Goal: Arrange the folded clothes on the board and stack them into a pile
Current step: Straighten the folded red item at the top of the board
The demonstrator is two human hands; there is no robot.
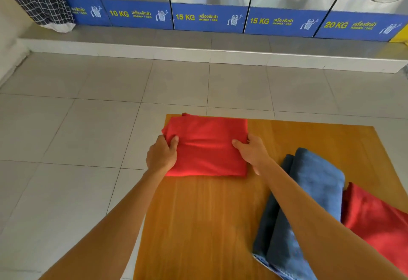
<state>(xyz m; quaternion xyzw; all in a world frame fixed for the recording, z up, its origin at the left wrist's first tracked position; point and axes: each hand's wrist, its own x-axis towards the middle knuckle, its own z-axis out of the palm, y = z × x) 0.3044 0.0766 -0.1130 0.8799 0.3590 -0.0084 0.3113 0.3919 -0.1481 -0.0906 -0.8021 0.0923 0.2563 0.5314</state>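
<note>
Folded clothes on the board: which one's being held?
The red piece at the far left corner, gripped by left hand and right hand. The blue one and other red lie untouched.

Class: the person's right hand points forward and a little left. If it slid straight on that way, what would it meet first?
The right hand already touches the folded red cloth; going on, it would push into that cloth first, probably bunching it.

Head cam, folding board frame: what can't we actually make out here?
- Second red cloth: cut off by the right edge of the head view, its full shape unknown.
- Blue folded cloth: partly covered by the right forearm; its near end leaves the bottom edge.
- Fingers of left hand and right hand: tucked at the sides of the red folded cloth, only the thumbs show on top.
- Board: near edge out of frame.
</note>
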